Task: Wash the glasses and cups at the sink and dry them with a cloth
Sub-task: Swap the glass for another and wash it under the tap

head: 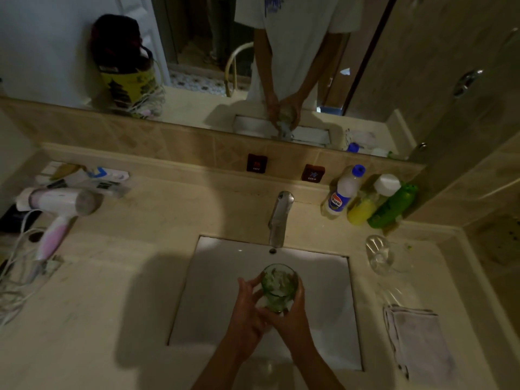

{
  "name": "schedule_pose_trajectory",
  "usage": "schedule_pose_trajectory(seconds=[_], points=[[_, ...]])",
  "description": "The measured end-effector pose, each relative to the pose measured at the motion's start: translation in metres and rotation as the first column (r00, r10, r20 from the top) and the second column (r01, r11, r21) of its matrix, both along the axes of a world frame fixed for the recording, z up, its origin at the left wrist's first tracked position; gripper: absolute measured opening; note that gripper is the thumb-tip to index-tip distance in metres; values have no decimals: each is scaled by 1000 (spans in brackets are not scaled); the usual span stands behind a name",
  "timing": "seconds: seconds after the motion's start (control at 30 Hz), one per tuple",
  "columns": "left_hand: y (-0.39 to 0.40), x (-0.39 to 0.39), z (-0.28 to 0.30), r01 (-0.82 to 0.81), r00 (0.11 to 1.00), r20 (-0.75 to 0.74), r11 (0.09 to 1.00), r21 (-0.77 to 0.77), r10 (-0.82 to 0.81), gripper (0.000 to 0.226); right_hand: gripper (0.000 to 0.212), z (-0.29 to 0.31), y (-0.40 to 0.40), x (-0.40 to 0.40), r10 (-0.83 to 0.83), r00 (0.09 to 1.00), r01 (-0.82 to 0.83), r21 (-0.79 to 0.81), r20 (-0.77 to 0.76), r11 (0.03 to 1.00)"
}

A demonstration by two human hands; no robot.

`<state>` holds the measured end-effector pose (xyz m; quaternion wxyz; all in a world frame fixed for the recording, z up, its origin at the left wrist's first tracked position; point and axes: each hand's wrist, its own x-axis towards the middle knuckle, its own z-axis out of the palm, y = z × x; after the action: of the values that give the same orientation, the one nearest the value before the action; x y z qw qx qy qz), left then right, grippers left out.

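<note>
Hands (pixel 270 313) gripping green glass (pixel 278 287) mid-sink (pixel 213 291), cloth (pixel 420 339) near rt edge

Both forearms run off the bottom edge, so nothing past them shows. The foot of the green glass (pixel 278 285) is hidden behind the fingers of the two hands, left (pixel 247 313) and right (pixel 289 311). What lies inside it is a pale blur, perhaps foam. The clear glass (pixel 378 253) on the worktop (pixel 112 305) is smeared, its rim hard to trace. The bottle labels by the wall are too small to read. The hair dryer's cord (pixel 14 277) leaves the left edge.
</note>
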<state>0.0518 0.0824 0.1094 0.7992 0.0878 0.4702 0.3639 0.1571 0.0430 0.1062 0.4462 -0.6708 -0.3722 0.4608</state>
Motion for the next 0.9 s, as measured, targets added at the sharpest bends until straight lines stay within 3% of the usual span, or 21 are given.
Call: schedule_pose_trajectory(seconds=[0.07,0.23,0.33,0.43,0.5,0.53,0.6,0.63,0.67,0.73,0.77,0.83,0.9], points=[[-6,-3,1,-20,1000,7,1000,-4,20,66,106,6,6,5,-37,999,37,12,-9,999],[-20,-16,1,67,997,-55,993,98,-62,69,100,13,3,23,-69,997,69,-10,-15,998],[-25,-24,-4,201,957,-237,971,127,-167,67,94,12,-10,31,-65,997,64,-40,-37,997],[-31,-29,-15,282,852,-493,948,145,-177,51,95,9,-22,44,-86,995,83,-69,-49,994],[-33,-35,-33,367,682,-710,922,122,-178,42,94,7,-26,50,-93,993,87,-82,-73,993],[-35,-39,-43,492,503,-839,867,80,-208,42,94,6,-27,52,-94,994,89,-79,-63,993],[-43,-50,-67,705,34,-980,699,-117,-198,43,93,3,-27,48,-88,996,86,-79,-14,993],[-47,-54,-80,755,-127,-986,634,-165,-106,39,91,0,-27,44,-62,998,63,-74,17,995],[-52,-56,-92,808,-229,-973,555,-196,-10,34,89,-3,-28,40,-22,999,25,-70,36,997],[-64,-57,-107,831,-375,-927,444,-335,4,45,87,-11,-33,36,32,999,-30,-72,26,997],[-70,-56,-117,842,-393,-920,406,-357,6,59,87,-16,-35,37,28,999,-26,-76,25,997],[-75,-57,-128,855,-420,-896,394,-337,144,76,95,-22,-37,38,-17,1000,19,-71,21,997],[-75,-56,-123,840,-468,-864,399,-368,188,69,101,-24,-34,37,-26,1000,26,-65,-8,998]])
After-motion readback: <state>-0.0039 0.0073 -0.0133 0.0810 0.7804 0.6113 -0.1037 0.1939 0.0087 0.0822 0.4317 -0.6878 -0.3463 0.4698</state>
